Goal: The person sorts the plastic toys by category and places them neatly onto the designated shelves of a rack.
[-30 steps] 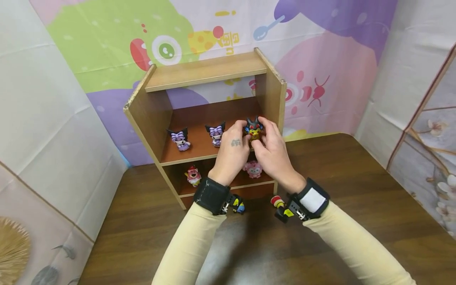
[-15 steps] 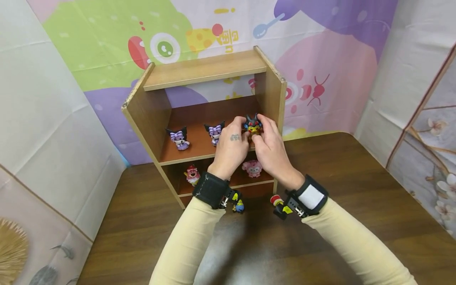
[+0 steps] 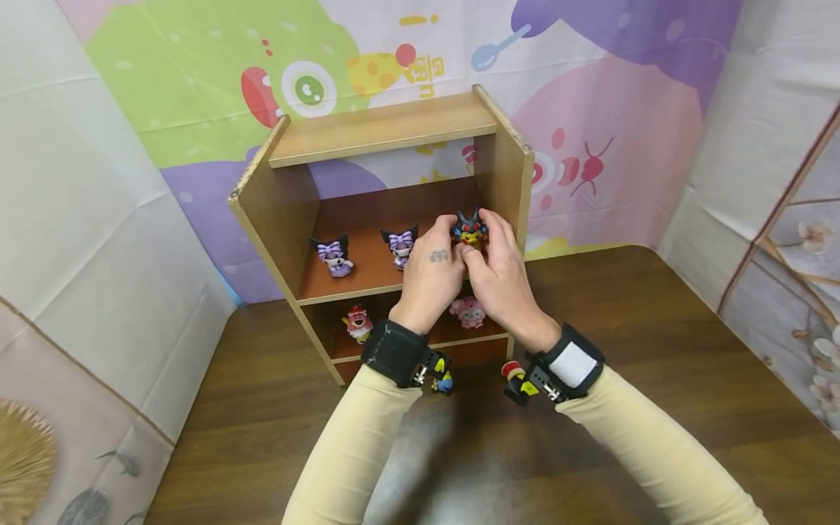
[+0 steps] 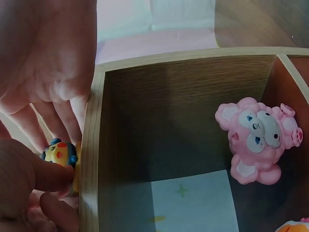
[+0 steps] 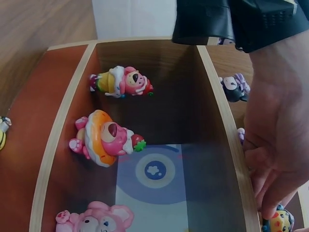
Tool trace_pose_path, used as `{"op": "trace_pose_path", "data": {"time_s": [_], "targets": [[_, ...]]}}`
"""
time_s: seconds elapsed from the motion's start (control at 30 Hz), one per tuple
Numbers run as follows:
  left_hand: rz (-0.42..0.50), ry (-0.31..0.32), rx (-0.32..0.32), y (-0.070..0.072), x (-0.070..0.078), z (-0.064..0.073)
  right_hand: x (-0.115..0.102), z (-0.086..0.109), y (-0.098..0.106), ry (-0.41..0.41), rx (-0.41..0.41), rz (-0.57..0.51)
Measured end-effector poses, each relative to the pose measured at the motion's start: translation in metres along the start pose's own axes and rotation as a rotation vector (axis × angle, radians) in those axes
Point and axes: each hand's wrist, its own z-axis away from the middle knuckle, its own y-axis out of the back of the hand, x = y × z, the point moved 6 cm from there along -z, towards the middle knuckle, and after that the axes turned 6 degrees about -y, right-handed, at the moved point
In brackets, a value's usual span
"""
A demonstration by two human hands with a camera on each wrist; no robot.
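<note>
A small yellow-faced figurine (image 3: 469,235) with a dark horned hood stands at the right end of the upper compartment of a wooden shelf unit (image 3: 383,138). My left hand (image 3: 429,277) holds it from the left, and my right hand (image 3: 504,281) holds it from the right. Both thumbs come together in front and cover its lower part. In the left wrist view the figurine (image 4: 59,153) shows between fingers and thumb, close to the shelf board's edge. Only its head (image 5: 281,221) appears in the right wrist view, at the fingertips.
Two purple-bowed figurines (image 3: 333,257) stand to the left on the same board. Below are a pink bear figurine with a red cap (image 3: 358,324) and a fluffy pink one (image 3: 469,312). A blue-and-yellow figurine (image 3: 442,383) and a red-and-yellow one (image 3: 512,370) are on the table (image 3: 262,437).
The figurine has shifted slightly back on the board with both hands around it. The thumbs have drawn closer together over its front. The head view has moved a little.
</note>
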Motion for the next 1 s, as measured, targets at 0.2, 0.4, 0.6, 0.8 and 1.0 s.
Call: {"op": "trace_pose_path", "data": {"time_s": [0.2, 0.4, 0.6, 0.8, 1.0], "targets": [[0.027, -0.028, 0.003, 0.0, 0.003, 0.002, -0.001, 0.003, 0.0, 0.033, 0.005, 0.031], [0.066, -0.094, 0.05, 0.002, 0.005, 0.016, 0.0, 0.016, 0.001, 0.113, 0.003, 0.083], [0.108, -0.161, 0.099, 0.006, 0.012, 0.047, 0.004, 0.05, 0.014, 0.23, 0.024, 0.034], [0.207, -0.267, 0.095, 0.008, 0.011, 0.077, 0.007, 0.075, 0.03, 0.459, 0.092, -0.194], [0.263, -0.247, -0.004, -0.009, -0.008, 0.094, 0.023, 0.084, 0.025, 0.453, 0.075, -0.212]]}}
